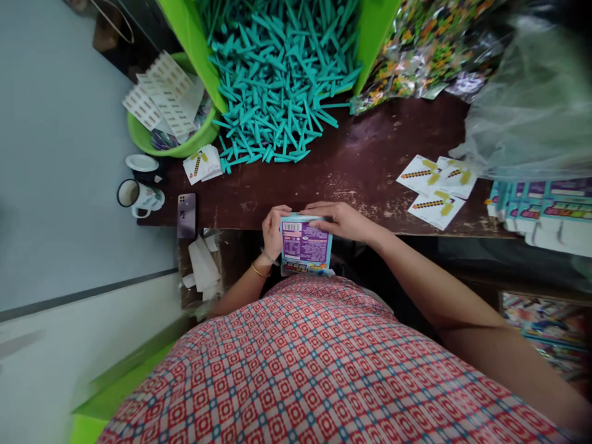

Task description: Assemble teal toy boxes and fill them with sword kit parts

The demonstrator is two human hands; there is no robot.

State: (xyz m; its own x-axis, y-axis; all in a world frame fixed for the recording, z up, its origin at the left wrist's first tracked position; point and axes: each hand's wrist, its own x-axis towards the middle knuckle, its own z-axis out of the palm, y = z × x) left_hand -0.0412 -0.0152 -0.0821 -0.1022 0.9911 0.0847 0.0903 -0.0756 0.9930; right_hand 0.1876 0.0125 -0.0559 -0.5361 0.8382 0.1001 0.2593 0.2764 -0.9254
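A purple and teal printed box [305,243] is held upright against the table's front edge, close to my body, with its barcode side showing. My left hand [274,231] wraps round the box's left edge, its fingertips near the top corner. Across the top of the box lies my right hand [340,219], fingers together and pressed on the upper edge. A small white bit sticks out at the box's lower right corner. What the fingertips do behind the top edge is hidden.
Teal pointed sticks [282,80] spill from a green bin onto the dark table [361,148]. Printed cards [437,209], stacked boxes [546,209] and a plastic bag [531,105] are right. A phone [187,216], mug [143,196] and green basket [194,139] are left.
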